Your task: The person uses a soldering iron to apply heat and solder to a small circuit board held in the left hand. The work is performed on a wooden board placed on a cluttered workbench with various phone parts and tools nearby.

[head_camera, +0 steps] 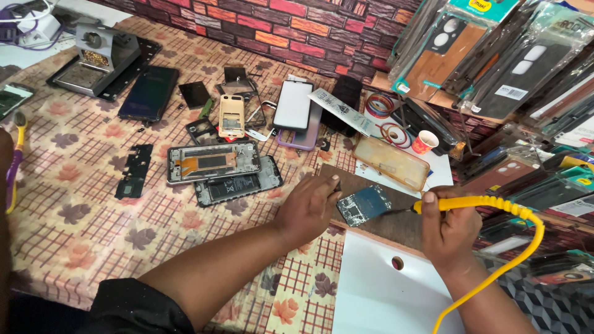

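Right hand point(450, 230) is wrapped tight round the yellow-handled soldering iron point(476, 203), its tip meeting the right edge of a small blue-green phone circuit board point(364, 206). That board lies on a dark brown wooden work block point(405, 224) near the front right edge of the floral tablecloth point(80, 167). Left hand point(307, 206), fingers curled, pins the board's left edge. It looks thin, light, stiff and fragile: best pinched by its bare edges, clear of the components.

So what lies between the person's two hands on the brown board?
In the head view, a small blue circuit board lies on the brown board between the left hand and right hand, which holds a yellow soldering iron.
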